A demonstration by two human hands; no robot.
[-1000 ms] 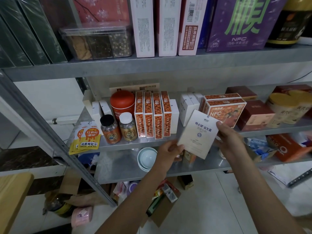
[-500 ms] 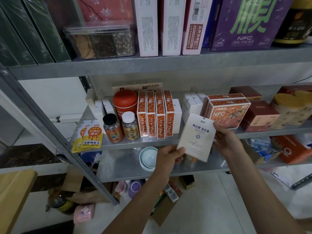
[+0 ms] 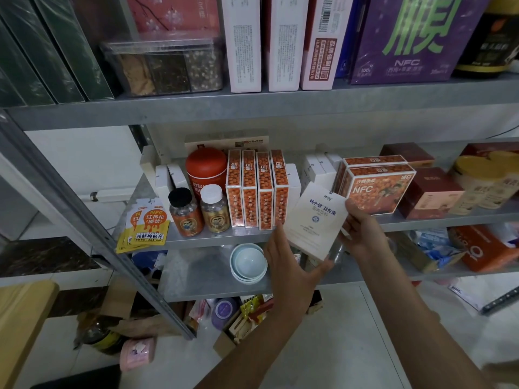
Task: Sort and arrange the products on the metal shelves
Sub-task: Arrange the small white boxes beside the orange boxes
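Both hands, left hand (image 3: 292, 265) and right hand (image 3: 362, 234), grip a white box (image 3: 316, 220), fingers pinching its edges, before the metal shelf (image 3: 196, 237); upright orange cartons (image 3: 257, 189) stand just behind, bowls (image 3: 248, 262) below.

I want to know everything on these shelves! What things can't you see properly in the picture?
All in the head view:
- White box: its lower corners are covered by the left hand and right hand; its small print is unreadable.
- Clear tub: blurred, contents unclear.
- Purple box: top cut off by the frame's edge.
- Items behind the bowls: dark, hidden.
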